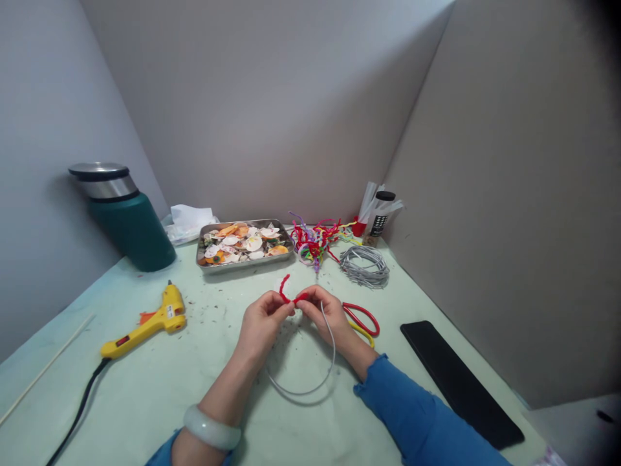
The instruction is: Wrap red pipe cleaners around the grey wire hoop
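The left hand (pixel 262 318) and right hand (pixel 324 313) pinch a red strip (pixel 284 289) running crosswise between their fingertips, left end curving forward; a grey wire (pixel 306 393) bows nearward.

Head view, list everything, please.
Strip: one, red, centre
Wire: one, grey, centre foreground
Tray: one, silver, back centre
Flat pieces: many, multicoloured, in tray
Tangle: one, multicoloured, beside tray
Jar: one, clear, back right
Wire coil: one, grey, before jar
Cup: one, red, beside jar
Sticks: several, translucent, beside jar
Flask: one, teal, back left
Tissue: one, white, beside flask
Glue gun: one, yellow, left
Rod: one, pale, far left
Handles: two, red and yellow, right-centre
Bar: one, black, right
Table: one, green, beneath
Walls: three, grey, around
Bangle: one, pale, left wrist
Sleeves: two, blue, forearms
Left hand: one, bare, centre
Right hand: one, bare, centre
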Tool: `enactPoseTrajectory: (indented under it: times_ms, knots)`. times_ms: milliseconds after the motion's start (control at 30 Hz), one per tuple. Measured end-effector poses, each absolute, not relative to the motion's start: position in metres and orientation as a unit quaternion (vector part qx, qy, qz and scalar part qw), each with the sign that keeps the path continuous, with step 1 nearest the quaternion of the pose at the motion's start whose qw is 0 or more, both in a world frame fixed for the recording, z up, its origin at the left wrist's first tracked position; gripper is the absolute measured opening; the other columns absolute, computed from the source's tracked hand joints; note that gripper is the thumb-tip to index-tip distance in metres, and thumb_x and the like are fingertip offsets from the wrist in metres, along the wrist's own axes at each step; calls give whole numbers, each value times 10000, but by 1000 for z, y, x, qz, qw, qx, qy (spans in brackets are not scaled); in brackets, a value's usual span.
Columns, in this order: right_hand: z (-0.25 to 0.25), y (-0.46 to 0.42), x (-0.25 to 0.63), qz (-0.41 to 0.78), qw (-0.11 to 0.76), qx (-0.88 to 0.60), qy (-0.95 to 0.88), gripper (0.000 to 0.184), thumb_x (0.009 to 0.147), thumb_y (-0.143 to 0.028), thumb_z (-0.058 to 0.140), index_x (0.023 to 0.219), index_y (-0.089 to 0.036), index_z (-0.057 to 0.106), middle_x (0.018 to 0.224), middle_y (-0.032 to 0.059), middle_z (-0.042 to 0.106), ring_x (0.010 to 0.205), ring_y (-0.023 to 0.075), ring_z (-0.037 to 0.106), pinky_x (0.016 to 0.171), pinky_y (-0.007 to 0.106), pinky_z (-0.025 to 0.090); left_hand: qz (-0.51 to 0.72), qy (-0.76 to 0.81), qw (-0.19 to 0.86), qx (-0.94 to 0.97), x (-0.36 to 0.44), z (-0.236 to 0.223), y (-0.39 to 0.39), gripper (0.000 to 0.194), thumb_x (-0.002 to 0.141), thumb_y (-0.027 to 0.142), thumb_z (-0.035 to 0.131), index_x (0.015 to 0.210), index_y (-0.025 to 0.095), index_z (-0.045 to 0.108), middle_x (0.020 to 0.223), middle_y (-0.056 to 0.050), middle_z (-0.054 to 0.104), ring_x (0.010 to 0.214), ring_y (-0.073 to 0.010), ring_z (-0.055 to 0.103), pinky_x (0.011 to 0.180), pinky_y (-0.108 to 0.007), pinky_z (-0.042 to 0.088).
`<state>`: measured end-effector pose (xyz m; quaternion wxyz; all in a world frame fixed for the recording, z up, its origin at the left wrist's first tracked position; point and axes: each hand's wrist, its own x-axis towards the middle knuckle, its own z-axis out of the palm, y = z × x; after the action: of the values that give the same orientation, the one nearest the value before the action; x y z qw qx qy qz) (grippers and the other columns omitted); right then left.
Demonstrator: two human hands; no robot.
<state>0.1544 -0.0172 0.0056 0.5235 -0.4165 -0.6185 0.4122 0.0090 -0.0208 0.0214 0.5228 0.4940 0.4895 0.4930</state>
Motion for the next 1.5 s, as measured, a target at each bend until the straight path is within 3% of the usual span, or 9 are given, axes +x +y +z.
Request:
enactPoseTrajectory:
  times_ms: [133,433,633,967,1200,1500]
  knots:
    - [6,-17,155,421,520,-418,-614,85,771,-258,598,778,-174,588,685,-11,555,628,123,474,596,243,380,488,485,533,493,9,21,-21,237,630,323,703,607,156,536,516,42,558,378,-37,355,387,-174,215]
    - [11,-20,155,475,500,-381,-616,154,785,-331,595,783,-179,566,669,-15,539,613,118,484,576,234,403,423,433,670,430,6,23,-23,300,616,383,706,723,157,539,610,27,589,340,-16,293,328,-165,118]
    - [8,-20,159,433,478,-377,-665,118,839,-285,538,847,-173,573,727,4,568,658,128,505,613,245,403,426,455,644,444,7,24,-23,284,627,370,694,724,157,534,594,28,581,357,-24,290,342,-167,134]
    - [13,-22,157,414,493,-408,-648,88,827,-261,541,826,-176,564,731,-3,549,663,128,488,614,240,390,451,473,502,566,7,19,-20,144,708,301,613,724,163,574,534,58,483,441,-70,387,429,-190,275]
    - [10,-19,158,376,500,-369,-687,132,819,-205,568,946,-187,599,925,35,568,831,150,542,726,258,427,434,482,504,570,5,14,-18,138,703,280,602,715,143,600,576,40,510,493,-74,383,483,-199,280]
    - [9,-18,157,356,506,-356,-700,88,802,-211,607,886,-189,619,906,37,557,826,159,553,731,269,444,430,478,508,573,7,11,-16,153,692,278,602,701,129,635,674,-19,623,651,-141,515,630,-238,373]
